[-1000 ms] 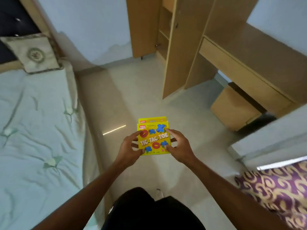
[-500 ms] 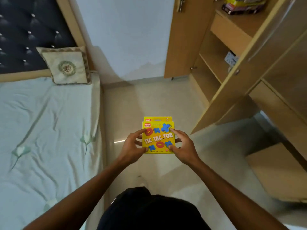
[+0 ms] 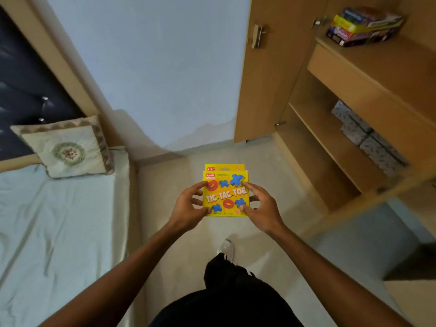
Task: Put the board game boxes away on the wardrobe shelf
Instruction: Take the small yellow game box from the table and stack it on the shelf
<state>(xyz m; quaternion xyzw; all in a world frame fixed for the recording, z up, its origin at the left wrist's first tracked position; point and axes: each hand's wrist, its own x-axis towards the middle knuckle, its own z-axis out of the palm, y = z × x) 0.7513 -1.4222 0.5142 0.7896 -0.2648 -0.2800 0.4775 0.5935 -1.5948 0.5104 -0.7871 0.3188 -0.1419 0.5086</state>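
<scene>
Floor (image 3: 271, 161) below, box (image 3: 225, 192) between left grip (image 3: 186, 208), right grip (image 3: 262, 208)

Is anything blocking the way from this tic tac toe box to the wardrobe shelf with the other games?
Nothing visible does. The left hand and right hand hold the Tic Tac Toe box, the wardrobe door stands open, and the shelf has bare wood beside the stacked game boxes.

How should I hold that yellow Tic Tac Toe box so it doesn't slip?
Probably by its two side edges, one hand coming in from each side. The Tic Tac Toe box is flat and thin and lies face up, so the edges are easy to pinch. The left hand and right hand hold it that way here, leaving the far end free for the shelf.
</scene>
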